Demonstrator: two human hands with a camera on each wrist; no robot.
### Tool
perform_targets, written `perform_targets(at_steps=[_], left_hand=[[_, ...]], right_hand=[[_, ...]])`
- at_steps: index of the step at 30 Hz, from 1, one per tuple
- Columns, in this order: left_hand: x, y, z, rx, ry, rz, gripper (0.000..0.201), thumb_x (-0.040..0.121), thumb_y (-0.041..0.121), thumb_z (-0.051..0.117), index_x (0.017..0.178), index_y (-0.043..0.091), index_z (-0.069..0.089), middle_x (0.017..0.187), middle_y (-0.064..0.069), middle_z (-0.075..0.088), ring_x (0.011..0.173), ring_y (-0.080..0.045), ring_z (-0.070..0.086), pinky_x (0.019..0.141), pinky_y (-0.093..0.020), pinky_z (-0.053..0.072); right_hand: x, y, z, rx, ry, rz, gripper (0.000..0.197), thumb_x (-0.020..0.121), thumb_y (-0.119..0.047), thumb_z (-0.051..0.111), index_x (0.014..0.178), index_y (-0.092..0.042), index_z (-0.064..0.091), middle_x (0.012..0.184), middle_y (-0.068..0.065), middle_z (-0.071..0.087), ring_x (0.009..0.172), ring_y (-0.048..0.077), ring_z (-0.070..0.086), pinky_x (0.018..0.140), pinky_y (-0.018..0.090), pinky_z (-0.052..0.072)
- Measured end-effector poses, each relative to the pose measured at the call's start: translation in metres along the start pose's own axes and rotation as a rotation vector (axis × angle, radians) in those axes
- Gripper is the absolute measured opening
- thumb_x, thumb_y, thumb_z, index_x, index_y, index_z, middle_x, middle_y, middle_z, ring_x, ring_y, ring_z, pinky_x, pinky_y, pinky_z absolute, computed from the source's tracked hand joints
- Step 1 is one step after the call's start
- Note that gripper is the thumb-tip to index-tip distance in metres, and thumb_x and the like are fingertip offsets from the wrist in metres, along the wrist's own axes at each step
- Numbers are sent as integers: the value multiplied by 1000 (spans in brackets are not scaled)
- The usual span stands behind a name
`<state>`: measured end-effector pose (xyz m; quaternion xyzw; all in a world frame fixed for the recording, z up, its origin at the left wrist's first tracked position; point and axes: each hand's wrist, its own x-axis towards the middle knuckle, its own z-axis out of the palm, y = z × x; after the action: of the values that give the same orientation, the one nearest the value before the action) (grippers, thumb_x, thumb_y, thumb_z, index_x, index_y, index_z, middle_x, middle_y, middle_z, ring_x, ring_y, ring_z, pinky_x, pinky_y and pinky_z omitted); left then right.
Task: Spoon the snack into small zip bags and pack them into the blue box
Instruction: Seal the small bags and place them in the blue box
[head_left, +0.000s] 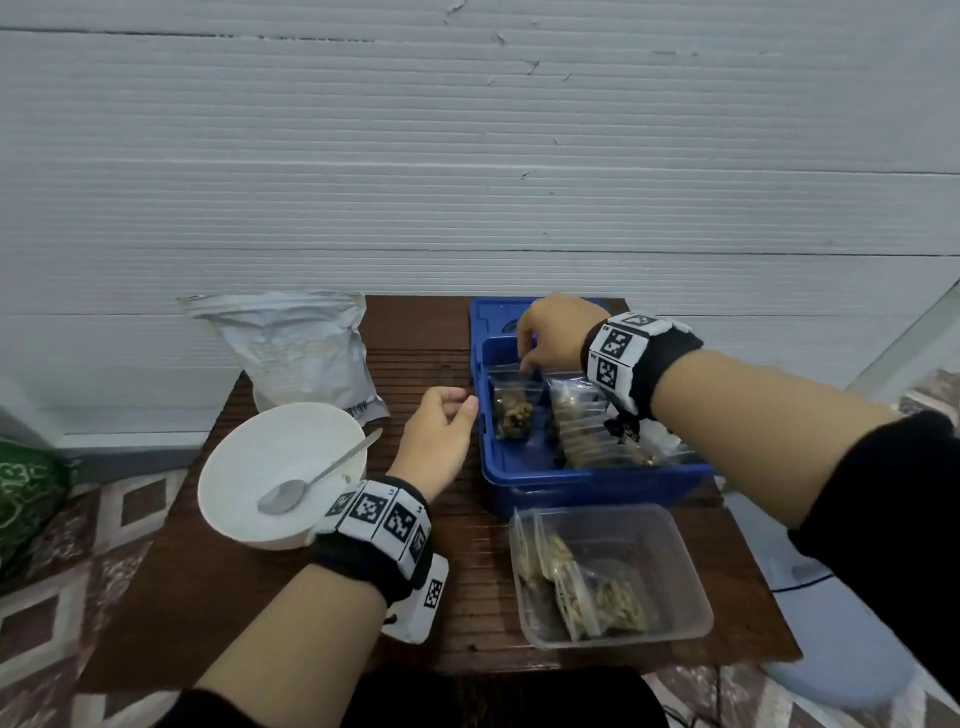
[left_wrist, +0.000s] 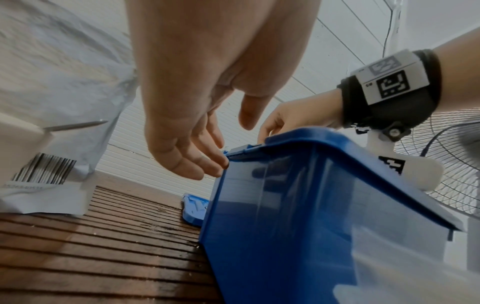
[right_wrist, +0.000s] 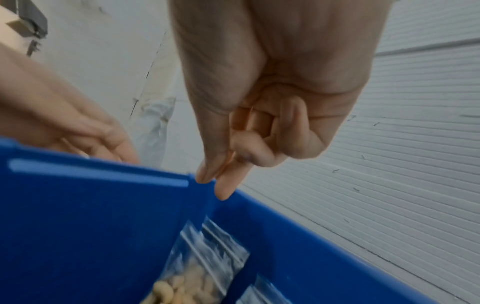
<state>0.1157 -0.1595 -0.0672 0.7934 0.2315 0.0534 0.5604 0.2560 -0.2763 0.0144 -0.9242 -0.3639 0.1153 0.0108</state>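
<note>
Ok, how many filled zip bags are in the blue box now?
2 visible: an upright bag by the blue box's left wall, a lying bag right of it. More may hide under that one and the right wrist.

— Bare left hand (head_left: 439, 431), bare right hand (head_left: 558, 332). Black sleeves pushed up both forearms.

— Black wristbands (head_left: 657, 364) on both, wrapped in white tiles printed with black square codes.

— Under the right one, a dark bracket with a silver screw (left_wrist: 394, 132), then a white mount with another code.

— Same white block below the left wrist.
</note>
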Motion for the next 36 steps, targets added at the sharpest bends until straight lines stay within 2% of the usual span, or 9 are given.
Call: perform_targets(at_steps=[5, 10, 14, 18, 21, 26, 31, 33, 36], left_hand=[[-24, 3, 1, 37, -12, 2, 32, 100, 32, 49, 126, 14, 48, 100, 8, 57, 94, -7, 52, 82, -22, 36], [-52, -5, 4, 71, -45, -20, 37, 99, 36, 49, 128, 13, 46, 109, 1, 63, 105, -15, 58, 93, -30, 43], [-71, -19, 10, 90, -88, -63, 40, 99, 42, 46, 127, 13, 45, 111, 0, 62, 105, -19, 61, 97, -35, 46], [-89, -30, 18, 115, -165, -92, 34, 99, 45, 45, 119, 18, 46, 109, 0, 62, 102, -18, 60, 89, -33, 47], [-101, -31, 22, 130, -199, -96, 33, 98, 46, 45, 114, 18, 49, 105, 1, 62, 96, -16, 60, 81, -30, 46], [-119, -29, 23, 192, -190, 49, 6, 96, 25, 58, 96, 23, 52, 92, 3, 57, 76, -4, 51, 58, -11, 40], [-127, -24, 21, 257, -309, 299, 22, 89, 12, 66, 105, 26, 62, 104, 9, 57, 83, 1, 52, 74, -1, 39], [-128, -21, 21, 233, -303, 336, 17, 88, 11, 68, 95, 26, 65, 101, 10, 61, 83, 1, 55, 75, -3, 40], [-128, -21, 21, 236, -246, 365, 13, 86, 13, 70, 84, 24, 64, 89, 12, 62, 82, 3, 56, 74, -4, 39]], right_hand=[[-53, -8, -2, 200, 76, -18, 12, 81, -27, 74, 84, -15, 74, 82, -5, 68, 74, 8, 59, 67, 26, 47], [-117, -25, 32, 232, -91, 18, 21, 78, -36, 76, 73, -16, 73, 73, -3, 71, 69, 8, 63, 66, 26, 51], [-159, -32, 77, 217, -175, 137, 32, 80, -41, 72, 82, -9, 73, 80, 5, 71, 74, 20, 66, 67, 33, 55], [-186, -46, 117, 276, -177, 255, 47, 75, -59, 68, 84, -13, 62, 85, 4, 65, 79, 21, 62, 68, 34, 50], [-194, -55, 139, 299, -69, 301, 31, 84, -44, 61, 89, -13, 62, 97, 10, 66, 92, 28, 64, 76, 34, 51], [-203, -57, 131, 336, 37, 290, 20, 88, -25, 54, 88, -9, 65, 99, 14, 66, 95, 30, 63, 76, 33, 48], [-211, -50, 105, 391, 67, 184, 8, 87, -20, 64, 79, -20, 63, 82, 1, 65, 83, 19, 59, 71, 26, 42], [-213, -48, 100, 424, 88, 159, 15, 85, -24, 68, 73, -25, 60, 68, -11, 56, 69, 9, 52, 66, 24, 36], [-213, -45, 98, 505, 119, 140, 17, 83, -23, 72, 69, -27, 62, 69, -11, 59, 69, 7, 55, 64, 21, 40]])
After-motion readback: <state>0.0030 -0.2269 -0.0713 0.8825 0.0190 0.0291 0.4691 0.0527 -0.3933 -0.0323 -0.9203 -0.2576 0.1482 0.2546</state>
